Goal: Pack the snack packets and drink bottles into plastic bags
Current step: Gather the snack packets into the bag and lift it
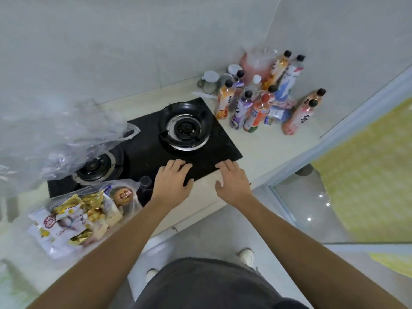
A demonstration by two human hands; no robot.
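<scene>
A clear plastic bag (55,239) full of snack packets (87,210) lies on the counter at the lower left, with a dark bottle cap (145,181) poking out beside it. Several drink bottles (247,108) stand clustered in the far right corner of the counter. My left hand (174,181) rests flat and empty on the front edge of the black gas hob (145,143). My right hand (233,184) hovers over the counter edge just right of it, fingers spread, holding nothing. An empty crumpled clear bag (66,139) lies over the left burner.
The hob's right burner (185,129) is uncovered. Glass jars (210,80) and a pink bag (256,63) sit by the back wall behind the bottles. A glass door frame (323,150) runs along the right. My feet stand on the grey floor (211,228) below.
</scene>
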